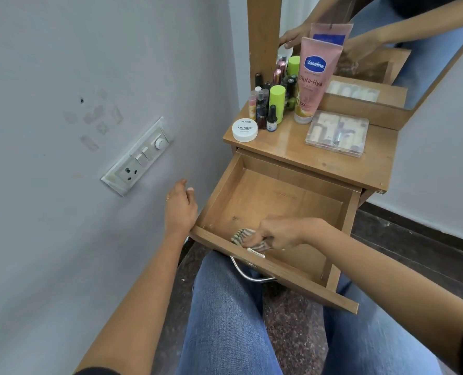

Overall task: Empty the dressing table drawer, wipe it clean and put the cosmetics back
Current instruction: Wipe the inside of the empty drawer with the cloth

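Observation:
The wooden drawer (284,196) stands pulled out, its inside bare. My right hand (276,234) grips a striped cloth (242,236) against the drawer floor near the front wall. My left hand (180,209) hangs beside the drawer's left front corner with relaxed fingers, holding nothing. On the dressing table top (292,147) stand the cosmetics: a pink Vaseline tube (312,79), a white nail polish remover jar (244,129), a green bottle (276,104), several small bottles (262,109) and a clear plastic case (338,133).
A mirror (382,50) in a wooden frame rises behind the table top. A switchboard (138,158) sits on the grey wall to the left. The drawer's metal handle (252,274) hangs over my knees in blue jeans (225,320). Dark floor lies below.

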Motion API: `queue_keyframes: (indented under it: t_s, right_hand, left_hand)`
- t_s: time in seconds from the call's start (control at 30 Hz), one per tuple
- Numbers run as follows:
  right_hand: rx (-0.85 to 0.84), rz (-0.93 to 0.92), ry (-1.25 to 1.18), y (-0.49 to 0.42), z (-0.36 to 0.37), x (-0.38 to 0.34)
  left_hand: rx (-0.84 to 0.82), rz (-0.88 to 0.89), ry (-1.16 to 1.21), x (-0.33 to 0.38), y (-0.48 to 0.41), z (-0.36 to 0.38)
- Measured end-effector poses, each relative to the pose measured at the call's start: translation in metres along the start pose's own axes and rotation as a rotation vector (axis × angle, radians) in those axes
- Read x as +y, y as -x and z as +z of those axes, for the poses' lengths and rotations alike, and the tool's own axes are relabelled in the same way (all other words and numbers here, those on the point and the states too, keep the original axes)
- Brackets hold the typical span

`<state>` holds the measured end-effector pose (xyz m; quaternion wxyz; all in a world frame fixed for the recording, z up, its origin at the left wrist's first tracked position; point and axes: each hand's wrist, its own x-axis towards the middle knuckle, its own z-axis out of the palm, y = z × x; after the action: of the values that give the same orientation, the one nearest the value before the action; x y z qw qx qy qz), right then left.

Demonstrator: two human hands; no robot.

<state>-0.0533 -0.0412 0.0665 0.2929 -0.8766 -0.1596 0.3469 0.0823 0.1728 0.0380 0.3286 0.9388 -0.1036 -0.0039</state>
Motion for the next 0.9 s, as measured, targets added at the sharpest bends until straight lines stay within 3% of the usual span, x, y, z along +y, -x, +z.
queue_keyframes:
  t_s: [0.1, 0.23, 0.3, 0.43, 0.57, 0.67, 0.9]
  right_hand:
    - [0.042, -0.011, 0.004, -0.006, -0.016, -0.004]
    - [0.509, -0.112, -0.019, -0.029, -0.021, -0.017]
    - [0.648, -0.161, 0.07, -0.048, -0.008, -0.024]
    - [0.511, -0.213, 0.348, -0.073, 0.016, -0.03]
    - [0.662, -0.197, 0.42, -0.084, 0.016, -0.021]
    - [0.701, -0.076, 0.465, -0.083, -0.006, -0.013]
    - [0.767, 0.212, 0.324, -0.084, -0.057, 0.004]
  left_hand:
    - [-0.001, -0.008, -0.006, 0.001, 0.002, -0.001]
    - [0.012, -0.014, -0.003, 0.0, 0.001, 0.0]
    - [0.019, -0.015, 0.001, 0.0, 0.001, 0.0]
    - [0.024, -0.018, 0.0, -0.003, 0.001, 0.002]
    - [0.014, -0.008, -0.01, -0.004, 0.0, 0.003]
    - [0.0, 0.001, -0.027, -0.004, -0.001, 0.003]
    - [-0.011, 0.041, -0.057, -0.005, 0.002, 0.003]
